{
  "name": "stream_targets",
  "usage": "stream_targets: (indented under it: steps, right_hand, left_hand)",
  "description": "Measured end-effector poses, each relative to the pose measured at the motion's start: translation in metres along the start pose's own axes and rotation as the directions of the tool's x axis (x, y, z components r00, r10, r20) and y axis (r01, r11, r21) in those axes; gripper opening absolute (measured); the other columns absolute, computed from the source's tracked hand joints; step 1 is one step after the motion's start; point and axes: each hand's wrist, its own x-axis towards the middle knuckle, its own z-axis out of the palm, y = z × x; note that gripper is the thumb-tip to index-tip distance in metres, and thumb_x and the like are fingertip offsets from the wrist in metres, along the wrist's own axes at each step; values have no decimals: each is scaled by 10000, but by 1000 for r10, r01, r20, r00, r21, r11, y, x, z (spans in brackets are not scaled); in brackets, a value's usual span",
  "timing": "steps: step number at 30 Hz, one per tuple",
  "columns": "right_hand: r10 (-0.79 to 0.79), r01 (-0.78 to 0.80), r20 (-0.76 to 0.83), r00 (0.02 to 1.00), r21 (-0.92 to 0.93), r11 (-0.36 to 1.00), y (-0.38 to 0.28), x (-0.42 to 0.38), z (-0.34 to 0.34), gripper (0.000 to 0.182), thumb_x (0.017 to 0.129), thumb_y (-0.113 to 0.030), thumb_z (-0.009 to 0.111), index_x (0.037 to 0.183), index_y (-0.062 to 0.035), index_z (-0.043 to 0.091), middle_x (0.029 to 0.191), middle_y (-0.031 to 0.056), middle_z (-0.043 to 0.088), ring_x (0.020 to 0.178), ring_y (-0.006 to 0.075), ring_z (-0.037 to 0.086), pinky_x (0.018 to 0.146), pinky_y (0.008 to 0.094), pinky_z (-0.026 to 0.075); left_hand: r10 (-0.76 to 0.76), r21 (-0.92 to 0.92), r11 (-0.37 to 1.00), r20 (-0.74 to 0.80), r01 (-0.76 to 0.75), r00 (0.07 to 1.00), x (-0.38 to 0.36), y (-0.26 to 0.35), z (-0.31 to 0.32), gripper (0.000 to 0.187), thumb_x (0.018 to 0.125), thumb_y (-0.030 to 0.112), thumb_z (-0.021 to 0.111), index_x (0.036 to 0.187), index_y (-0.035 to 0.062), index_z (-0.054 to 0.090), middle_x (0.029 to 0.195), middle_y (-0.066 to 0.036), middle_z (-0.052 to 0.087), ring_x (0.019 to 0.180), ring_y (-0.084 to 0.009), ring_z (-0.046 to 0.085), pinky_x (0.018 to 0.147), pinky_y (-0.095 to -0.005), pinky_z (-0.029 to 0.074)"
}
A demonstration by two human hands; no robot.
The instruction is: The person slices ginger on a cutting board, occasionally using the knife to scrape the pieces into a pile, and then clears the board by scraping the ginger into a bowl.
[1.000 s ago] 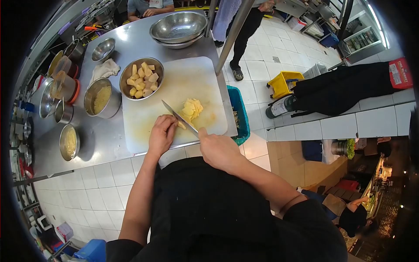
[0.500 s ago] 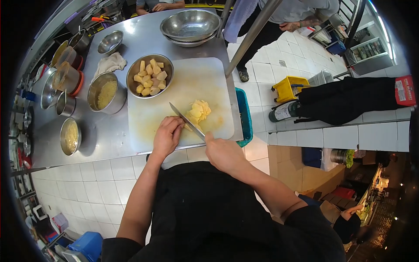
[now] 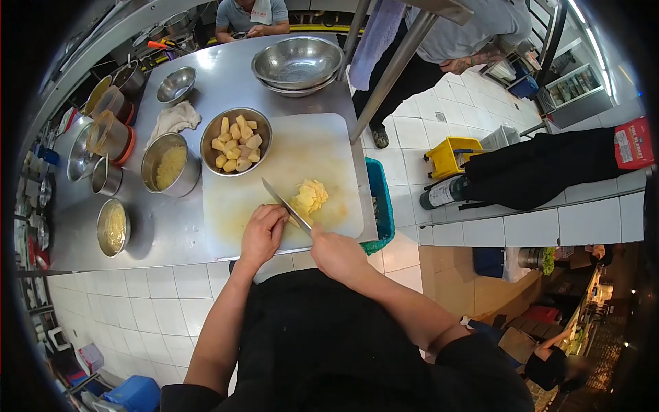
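My right hand [image 3: 340, 257] grips the handle of a kitchen knife [image 3: 285, 204], whose blade slants up and left across the white cutting board [image 3: 329, 137]. My left hand [image 3: 264, 237] is closed beside the blade, fingertips curled down on a pale yellow piece that looks like peeled ginger, mostly hidden under them. A small heap of thin ginger slices [image 3: 310, 196] lies just right of the blade. On the board's far left part stands a steel bowl [image 3: 206, 154] of peeled ginger chunks [image 3: 238, 144].
Left of the board are a steel pot [image 3: 192, 172] with yellow shreds and a smaller bowl [image 3: 103, 240]. A cloth [image 3: 175, 120] and stacked bowls [image 3: 298, 62] sit farther back. A teal bin [image 3: 381, 206] is beside the table; a metal post [image 3: 395, 72] rises near the board.
The view has tilted, so the table sits lower in it. Relative to the board, my right hand and the knife have shifted slightly left. My left hand stays by the blade.
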Motion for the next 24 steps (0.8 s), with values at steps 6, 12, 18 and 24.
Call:
stream_targets:
  steps: [6,12,18,24]
  right_hand:
    - [18,-19,26,1000,27,999,-10,-19,-36,204,1034,-116,599,1125,58,547,821,305,757,783,511,768,708,625,598]
    - [18,-18,-7,1000,-3,1000,0,8,2,220,1051,-143,600,1136,53,553,808,303,753,783,516,766,717,632,595]
    - [46,-47,65,997,4,999,-13,-22,-45,205,1033,-107,593,1161,49,556,840,294,768,813,503,780,734,622,605]
    - [65,-65,82,995,-7,998,-9,-9,-20,192,1004,-61,580,1167,39,574,871,294,780,839,491,794,760,612,620]
  left_hand:
    - [-13,9,1000,-12,13,1000,1,1,0,134,991,20,741,1121,1,768,1122,-138,763,1065,-367,705,965,-450,578]
    - [-9,20,1000,-22,10,1000,2,-1,0,137,988,31,755,1120,-1,770,1117,-137,767,1064,-360,712,966,-451,581]
    - [2,31,1000,-47,-1,999,1,0,2,129,977,34,770,1102,2,770,1102,-132,773,1054,-355,720,963,-450,583]
    - [1,29,1000,-39,0,999,1,-2,0,114,973,32,770,1084,9,777,1102,-132,778,1047,-354,724,952,-450,587]
